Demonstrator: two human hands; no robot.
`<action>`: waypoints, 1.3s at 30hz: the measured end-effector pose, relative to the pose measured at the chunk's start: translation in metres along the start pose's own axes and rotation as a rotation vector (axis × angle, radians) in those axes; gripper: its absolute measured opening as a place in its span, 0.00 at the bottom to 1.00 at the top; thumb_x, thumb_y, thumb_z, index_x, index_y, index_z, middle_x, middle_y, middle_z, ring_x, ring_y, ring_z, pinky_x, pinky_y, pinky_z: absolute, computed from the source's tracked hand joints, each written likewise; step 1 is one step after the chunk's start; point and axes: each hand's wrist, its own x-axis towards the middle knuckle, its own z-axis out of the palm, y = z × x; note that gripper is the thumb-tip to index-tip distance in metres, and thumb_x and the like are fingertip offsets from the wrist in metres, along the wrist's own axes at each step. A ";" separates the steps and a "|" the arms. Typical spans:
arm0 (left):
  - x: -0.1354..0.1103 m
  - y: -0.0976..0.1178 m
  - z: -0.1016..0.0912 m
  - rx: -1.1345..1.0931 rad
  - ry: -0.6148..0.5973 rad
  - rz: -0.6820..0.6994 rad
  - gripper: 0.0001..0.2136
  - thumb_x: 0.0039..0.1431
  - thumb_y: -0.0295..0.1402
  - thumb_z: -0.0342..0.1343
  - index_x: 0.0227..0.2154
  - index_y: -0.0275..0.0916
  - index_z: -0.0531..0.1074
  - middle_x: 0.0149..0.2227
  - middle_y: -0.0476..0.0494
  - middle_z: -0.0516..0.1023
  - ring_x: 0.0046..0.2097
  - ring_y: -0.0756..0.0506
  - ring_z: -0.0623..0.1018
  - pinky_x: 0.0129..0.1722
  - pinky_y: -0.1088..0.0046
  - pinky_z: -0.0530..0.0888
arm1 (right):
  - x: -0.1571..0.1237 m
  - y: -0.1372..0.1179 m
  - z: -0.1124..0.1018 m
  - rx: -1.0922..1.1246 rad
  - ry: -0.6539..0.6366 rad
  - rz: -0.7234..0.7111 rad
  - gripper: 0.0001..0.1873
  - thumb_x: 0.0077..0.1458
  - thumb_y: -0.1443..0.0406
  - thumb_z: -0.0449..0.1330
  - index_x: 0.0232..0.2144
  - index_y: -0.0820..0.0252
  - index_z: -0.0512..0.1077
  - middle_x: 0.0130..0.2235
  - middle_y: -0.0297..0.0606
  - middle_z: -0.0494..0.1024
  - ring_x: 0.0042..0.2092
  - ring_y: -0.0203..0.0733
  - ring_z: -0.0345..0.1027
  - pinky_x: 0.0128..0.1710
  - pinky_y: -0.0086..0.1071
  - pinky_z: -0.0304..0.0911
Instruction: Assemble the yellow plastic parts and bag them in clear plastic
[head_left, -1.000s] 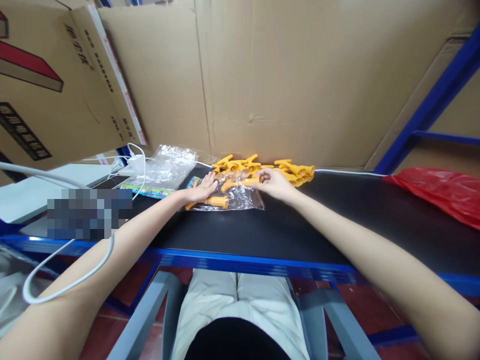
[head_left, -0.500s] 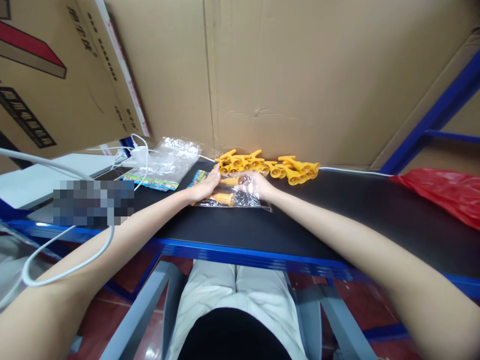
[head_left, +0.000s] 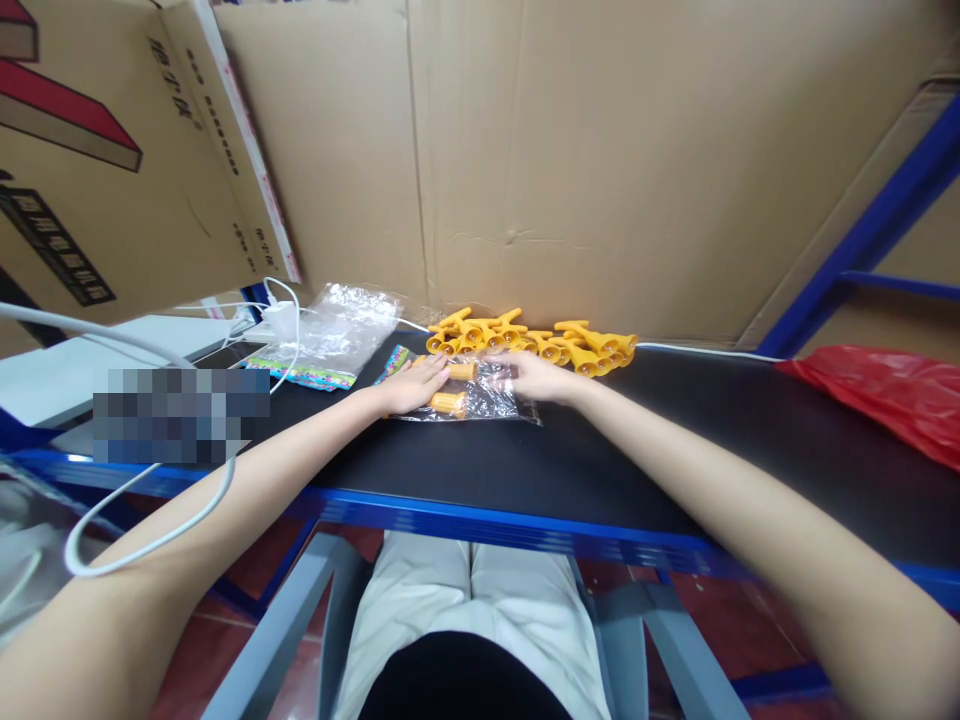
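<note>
A clear plastic bag (head_left: 491, 400) with a colourful printed strip at its left end lies flat on the black table. Two yellow horn-shaped plastic pieces (head_left: 448, 404) show inside it. My left hand (head_left: 416, 385) rests on the bag's left part with the fingers stretched out, over the pieces. At the right end is my right hand (head_left: 534, 376), its fingers loosely extended to the left at the film, and nothing visible is held in them. Just behind the hands, several more yellow horn-shaped pieces (head_left: 600, 348) lie in a row, flared ends toward me.
Another clear bag (head_left: 341, 330) with a printed strip lies to the left, beside a white plug and cables (head_left: 281, 318). A red plastic bag (head_left: 885, 395) is on the right. Cardboard (head_left: 570, 150) stands behind the table (head_left: 675, 450), whose front edge is blue.
My left hand has lowered and flattened over the bag and its pieces. My right hand, earlier under the film at the bag's right end, has drawn back slightly to the right.
</note>
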 end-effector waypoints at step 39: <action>0.011 0.007 0.001 0.019 -0.059 0.025 0.35 0.59 0.54 0.20 0.65 0.40 0.36 0.66 0.47 0.31 0.66 0.44 0.35 0.63 0.53 0.38 | -0.062 0.054 -0.129 -0.669 1.219 -0.206 0.23 0.50 0.64 0.58 0.49 0.64 0.64 0.48 0.50 0.71 0.47 0.45 0.65 0.50 0.39 0.58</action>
